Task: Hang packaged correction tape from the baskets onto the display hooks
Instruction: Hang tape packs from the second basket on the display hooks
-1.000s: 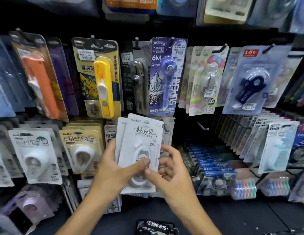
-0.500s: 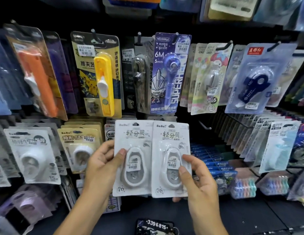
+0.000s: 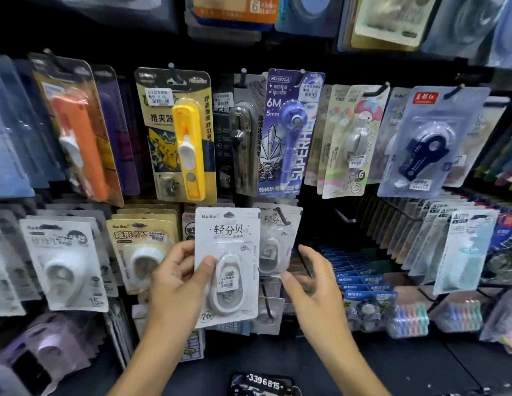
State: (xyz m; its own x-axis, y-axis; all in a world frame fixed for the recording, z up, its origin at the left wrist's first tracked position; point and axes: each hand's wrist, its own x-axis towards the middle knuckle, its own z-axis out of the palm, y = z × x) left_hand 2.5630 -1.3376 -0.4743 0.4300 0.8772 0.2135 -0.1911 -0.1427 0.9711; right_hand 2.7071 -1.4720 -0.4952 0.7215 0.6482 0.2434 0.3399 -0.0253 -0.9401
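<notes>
One white correction-tape pack [image 3: 226,264] is in hand, held upright by the left hand [image 3: 180,281]: thumb pressed on the clear blister, other fingers curled behind the card. The right hand [image 3: 309,284] hovers just beside it, fingers loosely spread, holding nothing. A second identical pack [image 3: 277,241] sits just behind and right, on a black hook [image 3: 282,217] (motion blur; I cannot tell how fully it is seated). Judgement: for the step in hand, raise the held card until its top cut-out meets the hook tip, keep it square to the hook, then slide back; the free hand could steady the hook. Materials: thin matte cardboard, flexible; smooth, rounded, oval plastic blister, glossy and likely slippery. Farther back, a yellow clip dispenser pack [image 3: 180,138] and a purple tape pack [image 3: 289,132] hang above.
</notes>
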